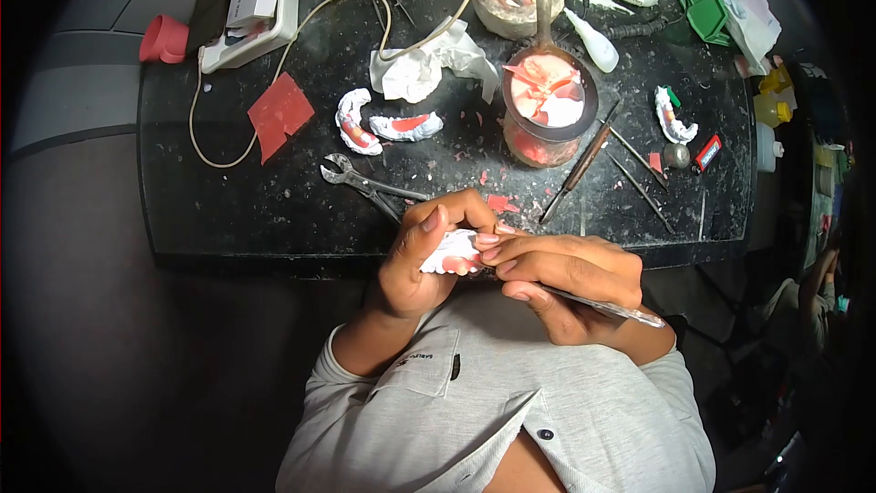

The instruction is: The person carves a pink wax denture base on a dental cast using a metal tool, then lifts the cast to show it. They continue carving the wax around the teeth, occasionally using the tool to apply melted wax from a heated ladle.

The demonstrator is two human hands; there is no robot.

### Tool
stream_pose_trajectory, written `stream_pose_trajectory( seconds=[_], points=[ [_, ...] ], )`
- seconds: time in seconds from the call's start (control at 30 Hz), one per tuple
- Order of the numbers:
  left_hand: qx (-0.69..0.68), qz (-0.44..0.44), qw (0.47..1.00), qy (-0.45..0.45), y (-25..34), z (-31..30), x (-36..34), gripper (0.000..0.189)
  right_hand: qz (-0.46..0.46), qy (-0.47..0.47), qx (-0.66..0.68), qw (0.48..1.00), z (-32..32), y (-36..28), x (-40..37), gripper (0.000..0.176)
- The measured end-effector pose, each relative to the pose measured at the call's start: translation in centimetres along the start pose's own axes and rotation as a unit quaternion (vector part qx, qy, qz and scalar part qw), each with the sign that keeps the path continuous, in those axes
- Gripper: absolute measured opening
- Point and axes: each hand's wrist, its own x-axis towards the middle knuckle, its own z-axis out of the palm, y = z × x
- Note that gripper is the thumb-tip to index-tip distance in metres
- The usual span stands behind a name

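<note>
My left hand [420, 251] is closed around a white plaster dental cast [447, 246] that carries a pink wax strip along its near edge. In my right hand [575, 278] lies a slim metal carving tool [607, 307], its handle pointing out to the lower right. The fingertips of that hand meet the cast, and they hide the tool's working tip. Both hands are held just off the table's front edge. Beyond them rest a curved dental cast [358, 122] and another cast [407, 127], each with pink wax on it.
Adjustable pliers [365, 183] lie close beyond my left hand. A wood-handled wax knife [577, 175] and thin metal probes [641, 194] lie beyond my right. Farther back are a pan of pink wax [547, 82], a pink wax sheet [280, 117], crumpled tissue [424, 68] and a looping cable [310, 18].
</note>
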Motion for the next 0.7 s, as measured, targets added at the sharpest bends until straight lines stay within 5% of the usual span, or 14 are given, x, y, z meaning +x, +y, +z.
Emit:
stream_pose_trajectory(
  seconds=[0.7],
  points=[
    [-0.044, -0.022, 0.999, 0.013, -0.04, -0.02, -0.07, 0.069, 0.015, 0.003, -0.011, 1.0, -0.09, -0.25, -0.04, 0.015]
  ],
)
